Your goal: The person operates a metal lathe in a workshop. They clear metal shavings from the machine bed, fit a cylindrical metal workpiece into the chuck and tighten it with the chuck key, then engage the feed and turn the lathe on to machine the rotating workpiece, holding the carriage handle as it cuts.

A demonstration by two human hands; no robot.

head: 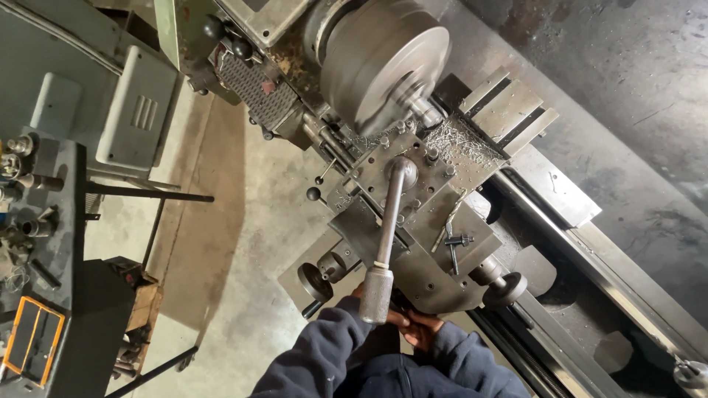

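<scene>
Here, both hands sat low under long tool-post lever [387,234]. Right hand [424,328] touched carriage edge, left hand [369,298] mostly hidden behind lever's knurled grip; finger closure unclear. Chuck [383,63] spun, blurred.

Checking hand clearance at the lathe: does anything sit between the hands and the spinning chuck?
Yes. Both hands are down at the near edge of the carriage. Between them and the spinning chuck stand the tool post, its long lever handle and the chip-strewn cross slide. The lever's grip partly hides the fingers.
</scene>
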